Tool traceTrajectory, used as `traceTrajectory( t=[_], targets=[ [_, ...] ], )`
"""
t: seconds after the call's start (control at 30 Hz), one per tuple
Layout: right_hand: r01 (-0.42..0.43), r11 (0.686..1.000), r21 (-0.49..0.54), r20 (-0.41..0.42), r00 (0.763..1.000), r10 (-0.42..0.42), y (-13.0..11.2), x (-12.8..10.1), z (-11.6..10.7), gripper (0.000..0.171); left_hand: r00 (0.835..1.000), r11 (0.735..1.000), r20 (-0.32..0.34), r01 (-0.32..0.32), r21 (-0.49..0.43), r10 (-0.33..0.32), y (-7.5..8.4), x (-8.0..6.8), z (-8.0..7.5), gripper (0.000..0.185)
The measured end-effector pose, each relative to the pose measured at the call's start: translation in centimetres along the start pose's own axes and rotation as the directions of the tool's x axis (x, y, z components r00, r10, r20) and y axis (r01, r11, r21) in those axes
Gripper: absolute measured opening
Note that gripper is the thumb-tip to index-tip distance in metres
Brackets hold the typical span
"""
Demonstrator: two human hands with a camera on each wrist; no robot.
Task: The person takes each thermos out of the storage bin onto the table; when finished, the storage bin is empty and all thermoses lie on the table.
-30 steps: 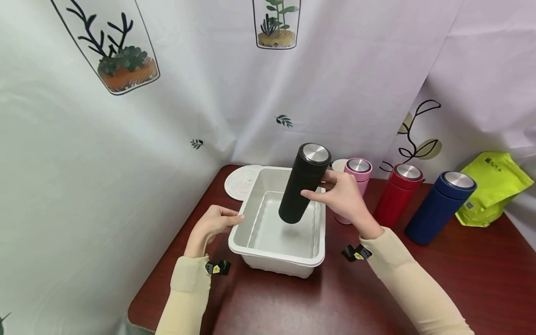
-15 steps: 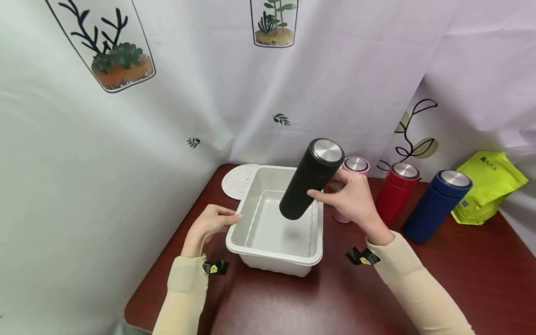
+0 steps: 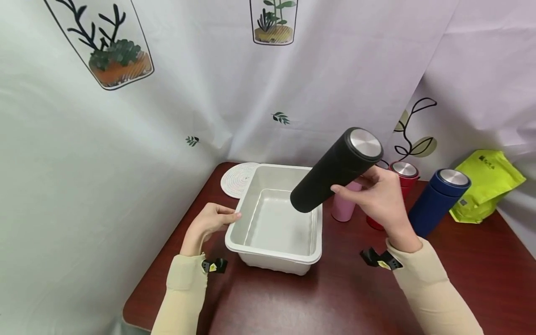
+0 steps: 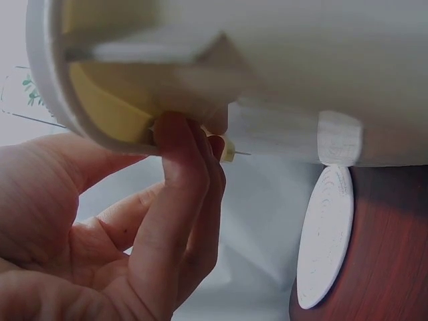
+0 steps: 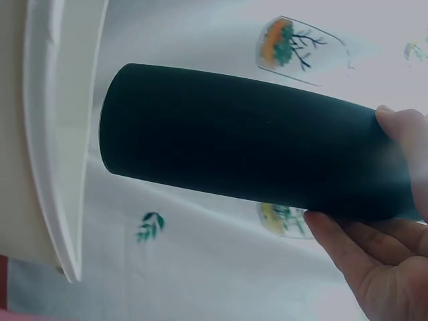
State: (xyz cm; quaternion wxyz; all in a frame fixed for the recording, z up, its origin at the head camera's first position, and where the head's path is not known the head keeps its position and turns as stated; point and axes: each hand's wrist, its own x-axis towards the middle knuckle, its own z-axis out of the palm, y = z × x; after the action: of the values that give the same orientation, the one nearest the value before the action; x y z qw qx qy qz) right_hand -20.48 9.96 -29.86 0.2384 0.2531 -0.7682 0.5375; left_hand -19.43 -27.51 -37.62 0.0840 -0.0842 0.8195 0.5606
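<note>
A black thermos bottle (image 3: 331,172) with a silver lid top is held tilted in the air by my right hand (image 3: 378,197), its lid up and to the right. In the head view its base overlaps the right part of a white plastic basin (image 3: 272,255). The right wrist view shows the thumb and fingers on opposite sides of the thermos bottle (image 5: 247,140), with its base beyond the basin's rim. My left hand (image 3: 211,221) pinches the basin's left rim between thumb and fingers; the left wrist view shows those fingers (image 4: 177,200) curled under the rim.
A pink thermos (image 3: 344,207), partly hidden behind my right hand, a red thermos (image 3: 404,179) and a blue thermos (image 3: 437,200) stand to the right. A lime-green bag (image 3: 485,186) is at the far right. Behind the basin's left side lies a round white woven mat (image 3: 236,179).
My right hand has moved to the right and up with the black thermos bottle, which now leans more. The left hand keeps its hold on the basin rim.
</note>
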Motion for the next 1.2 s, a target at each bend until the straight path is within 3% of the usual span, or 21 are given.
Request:
traceTrajectory(
  t=[0.47,0.8,1.2],
  targets=[
    [-0.025,0.991,-0.135,-0.098,0.995,0.012,-0.4,-1.2,-3.5,0.048,1.000,1.000,0.001,0.005,-0.013,-0.005,0.2,-0.3,0.0,0.041],
    [-0.081,0.988,-0.128,-0.134,0.989,0.064,0.1,-2.5,-5.8,0.055,1.000,1.000,0.005,-0.001,-0.002,0.001,0.3,0.0,0.4,0.040],
    [-0.164,0.968,-0.188,-0.173,0.976,0.132,1.7,-4.4,-7.4,0.044,1.000,1.000,-0.003,0.007,0.012,-0.007,0.4,-0.2,0.3,0.042]
  ],
)
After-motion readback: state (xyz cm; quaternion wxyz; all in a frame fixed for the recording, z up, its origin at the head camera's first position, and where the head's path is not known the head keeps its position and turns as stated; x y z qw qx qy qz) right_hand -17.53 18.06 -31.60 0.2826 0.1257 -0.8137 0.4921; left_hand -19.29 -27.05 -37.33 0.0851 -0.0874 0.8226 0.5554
